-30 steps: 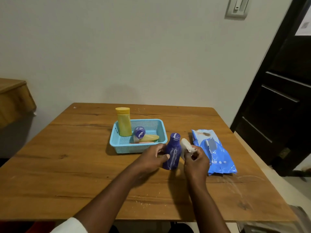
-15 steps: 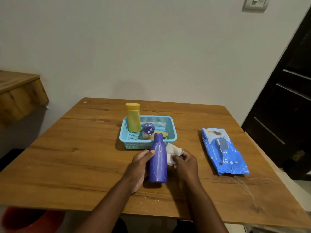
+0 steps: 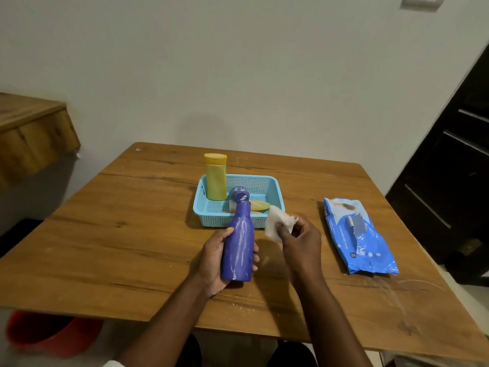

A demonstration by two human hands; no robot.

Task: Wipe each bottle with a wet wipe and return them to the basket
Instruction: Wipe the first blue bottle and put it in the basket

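Head view: at frame centre the left hand (image 3: 219, 256) holds the blue bottle (image 3: 238, 245) in a wrapped grip, lifted and tilted, its cap toward the basket (image 3: 275, 189). Just right, the right hand (image 3: 300, 241) pinches a white wet wipe (image 3: 277, 221) (crumpled), apart from the bottle. A yellow bottle (image 3: 215, 177) stands upright in the basket. The wipes pack (image 3: 357, 237) lies on the tabletop (image 3: 119, 234) at right.

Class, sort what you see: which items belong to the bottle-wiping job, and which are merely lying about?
Job: blue plastic bottle in left hand; white wet wipe in right hand; light-blue mesh basket; tall yellow bottle; blue wipes pack.
Lying about: red bucket; wall switch.
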